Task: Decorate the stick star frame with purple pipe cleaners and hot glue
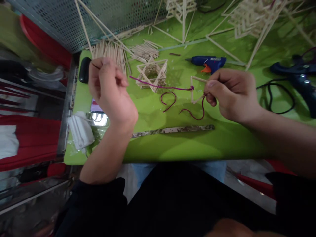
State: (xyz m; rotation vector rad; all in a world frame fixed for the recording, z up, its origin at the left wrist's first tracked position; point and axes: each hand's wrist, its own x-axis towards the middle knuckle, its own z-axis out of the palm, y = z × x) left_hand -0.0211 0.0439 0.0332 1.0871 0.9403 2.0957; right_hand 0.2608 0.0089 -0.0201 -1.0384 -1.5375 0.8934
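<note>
My right hand (230,93) pinches a small frame of thin wooden sticks (192,95) above the green table. A purple cord (160,86) is knotted on the frame's left stick and stretches leftward, its end just short of my left fingers. A second, darker cord (197,118) hangs in a curve from the frame near my right fingertips. My left hand (111,87) is raised on the left, fingers curled together; whatever they hold, if anything, is hidden. Beneath the stretched cord lies a loose purple cord piece (168,101). Behind it sits a star-shaped stick piece (153,74).
A blue glue gun (208,62) lies behind my right hand, with dark blue pliers-like tool (301,79) farther right. Stick bundles (145,51) and larger stick structures (254,19) stand at the back. A flat metal strip (172,130) and white adapter (81,130) are nearer the front.
</note>
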